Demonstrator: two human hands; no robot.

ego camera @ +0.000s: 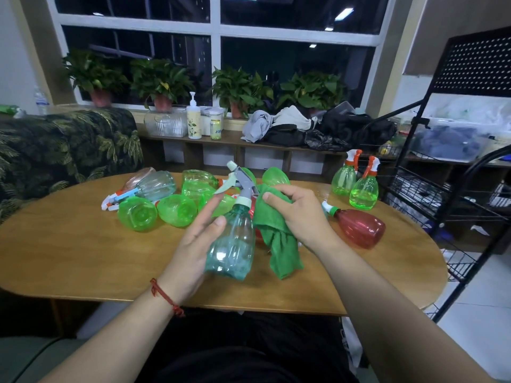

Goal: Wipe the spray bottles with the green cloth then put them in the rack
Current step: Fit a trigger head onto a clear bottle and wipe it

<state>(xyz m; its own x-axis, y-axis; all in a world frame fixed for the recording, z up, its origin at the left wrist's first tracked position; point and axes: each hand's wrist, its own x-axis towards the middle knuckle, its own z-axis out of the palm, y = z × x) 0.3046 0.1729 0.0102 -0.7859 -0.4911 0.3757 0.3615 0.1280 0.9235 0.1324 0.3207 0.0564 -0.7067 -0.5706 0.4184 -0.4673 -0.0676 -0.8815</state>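
Being pinched in left hand (190, 250), teal bottle (232, 244) is being wiped from 3 o'clock by green cloth (272, 230) clutched in right hand (300, 214); rotation advised.

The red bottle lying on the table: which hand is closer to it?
Right. The right hand, gripping the green cloth, sits just beside the red bottle without touching it; the left hand holds the teal bottle on the cloth's far side, farther off.

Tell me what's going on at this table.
A person is wiping a teal spray bottle: the left hand holds its body while the right hand presses the green cloth against its neck. Other bottles, mostly green, lie on the wooden table; two green spray bottles stand upright near the black rack.
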